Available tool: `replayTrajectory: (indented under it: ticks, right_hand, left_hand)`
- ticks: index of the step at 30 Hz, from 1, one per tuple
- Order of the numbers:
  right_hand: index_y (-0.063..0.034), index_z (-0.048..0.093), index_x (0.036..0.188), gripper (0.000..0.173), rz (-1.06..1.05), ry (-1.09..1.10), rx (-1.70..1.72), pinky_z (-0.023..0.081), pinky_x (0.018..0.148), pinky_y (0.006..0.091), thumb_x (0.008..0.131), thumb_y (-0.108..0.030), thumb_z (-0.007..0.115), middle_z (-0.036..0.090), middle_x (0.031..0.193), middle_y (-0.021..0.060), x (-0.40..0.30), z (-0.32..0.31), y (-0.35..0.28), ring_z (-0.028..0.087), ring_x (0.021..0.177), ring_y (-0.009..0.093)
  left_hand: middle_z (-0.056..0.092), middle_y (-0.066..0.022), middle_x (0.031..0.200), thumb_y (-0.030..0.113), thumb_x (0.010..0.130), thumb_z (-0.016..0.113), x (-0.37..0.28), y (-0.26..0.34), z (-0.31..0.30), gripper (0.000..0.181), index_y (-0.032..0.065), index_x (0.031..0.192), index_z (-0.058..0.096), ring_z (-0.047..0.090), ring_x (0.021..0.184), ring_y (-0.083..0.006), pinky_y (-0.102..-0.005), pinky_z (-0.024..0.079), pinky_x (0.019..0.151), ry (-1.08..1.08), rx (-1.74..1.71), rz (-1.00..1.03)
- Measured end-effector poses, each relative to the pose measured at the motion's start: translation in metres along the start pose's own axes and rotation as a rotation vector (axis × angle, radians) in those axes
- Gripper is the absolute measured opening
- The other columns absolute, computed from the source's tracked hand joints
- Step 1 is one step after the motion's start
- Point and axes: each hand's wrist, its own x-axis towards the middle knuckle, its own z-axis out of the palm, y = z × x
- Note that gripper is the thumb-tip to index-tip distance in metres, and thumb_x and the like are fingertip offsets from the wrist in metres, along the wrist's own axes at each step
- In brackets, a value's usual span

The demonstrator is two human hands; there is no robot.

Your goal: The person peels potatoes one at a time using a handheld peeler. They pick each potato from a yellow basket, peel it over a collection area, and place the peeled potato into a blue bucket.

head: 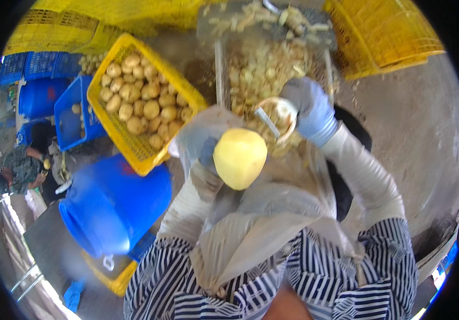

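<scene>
A large, pale yellow peeled potato (240, 159) is held up before my chest. My left hand (208, 154), in a grey glove and mostly hidden behind the potato, grips it. A ring-shaped peeler (276, 120) with a flat metal blade is in my right hand (311, 108), which wears a grey and light-blue glove. The peeler is to the right of the potato and apart from it. Beneath both hands is a bin (219, 74) filled with peelings (267, 72). A translucent plastic apron (249, 244) covers my lap.
Left of the bin, a yellow crate (173, 76) of potatoes tilts beside a blue barrel (121, 208). A board with scraps (209, 24) lies across the bin's far end. Yellow crates (385, 36) stand at upper right. Another person (21, 168) works at far left by a blue crate (67, 124).
</scene>
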Motion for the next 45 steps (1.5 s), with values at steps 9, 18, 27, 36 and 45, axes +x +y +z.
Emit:
replayTrajectory:
  ticks: [9,18,27,36,45]
  right_hand:
    - [-0.0064,0.055,0.090,0.015,0.305,-0.255,-0.610,0.051,0.062,0.0340,0.076,-0.008,0.049,0.056,0.087,0.0159,0.080,0.001,0.072,0.060,0.076,0.028]
    - [-0.0082,0.043,0.112,0.042,0.561,-0.096,-0.814,0.044,0.079,0.0407,0.076,-0.025,0.056,0.054,0.103,0.0182,0.174,0.027,0.161,0.052,0.097,0.033]
    - [0.0025,0.048,0.103,0.034,0.962,-0.014,1.130,0.046,0.054,0.0326,0.075,-0.016,0.053,0.057,0.091,0.0144,0.064,0.035,0.101,0.057,0.074,0.023]
    - [0.0056,0.042,0.112,0.043,0.805,-0.118,1.349,0.051,0.056,0.0303,0.071,-0.003,0.053,0.057,0.085,0.0113,-0.044,0.041,0.018,0.057,0.069,0.020]
    - [-0.0073,0.048,0.100,0.034,-0.081,-0.087,-0.256,0.046,0.058,0.0375,0.071,-0.022,0.058,0.057,0.078,0.0142,-0.069,0.003,-0.056,0.057,0.070,0.032]
  left_hand:
    - [0.049,-0.0163,0.099,0.044,0.079,0.042,0.051,-0.007,-0.026,0.049,0.0037,0.107,0.046,0.051,0.087,-0.0329,-0.0434,0.045,0.069,-0.368,-0.967,-0.404]
    - [0.042,-0.0172,0.118,0.064,0.069,0.045,0.069,-0.094,-0.057,0.076,0.0125,0.124,0.035,0.042,0.102,-0.0431,-0.0607,0.037,0.075,-0.263,-1.570,-0.339]
    - [0.033,-0.0172,0.128,0.047,0.074,0.052,0.076,-0.076,-0.068,0.068,0.0121,0.128,0.030,0.032,0.114,-0.0445,-0.0652,0.029,0.084,-0.190,-1.509,-0.384]
    - [0.047,-0.0232,0.109,0.054,0.066,0.059,0.024,-0.042,-0.046,0.078,0.0018,0.120,0.037,0.050,0.093,-0.0387,-0.0457,0.047,0.067,0.095,-1.237,-0.284]
    - [0.053,-0.0207,0.101,0.040,0.069,0.060,-0.015,-0.029,-0.022,0.069,-0.0066,0.115,0.038,0.056,0.087,-0.0297,-0.0396,0.049,0.072,0.173,-0.568,0.000]
